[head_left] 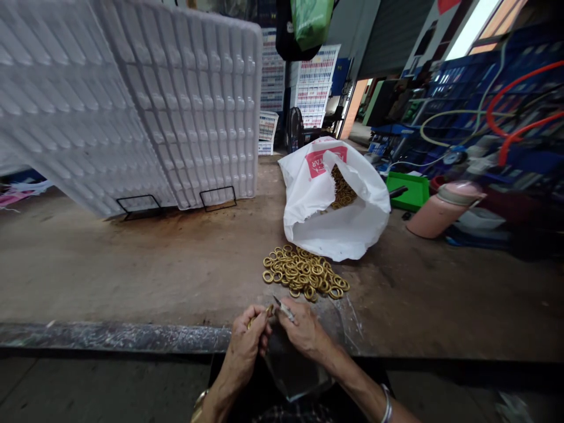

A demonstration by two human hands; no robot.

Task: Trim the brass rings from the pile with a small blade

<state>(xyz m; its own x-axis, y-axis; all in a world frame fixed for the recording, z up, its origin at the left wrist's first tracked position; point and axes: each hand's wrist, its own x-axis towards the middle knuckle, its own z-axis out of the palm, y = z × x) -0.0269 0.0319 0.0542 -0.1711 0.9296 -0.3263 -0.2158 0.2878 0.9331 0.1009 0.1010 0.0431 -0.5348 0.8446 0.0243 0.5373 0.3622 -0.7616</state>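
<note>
At the table's near edge my left hand is closed, pinching a brass ring between thumb and fingers. Another bit of gold metal shows lower between those fingers. My right hand grips a small knife with a pale handle, its dark pointed tip close to the ring. Whether the tip touches the ring, I cannot tell. Just beyond both hands lies a loose heap of brass rings. Behind the heap a white woven sack lies with its mouth open, more rings inside.
Stacked clear plastic trays stand upright at the left in black wire holders. To the right are a green tray and a pink bottle. A dark, shiny sheet hangs over the table edge below my hands.
</note>
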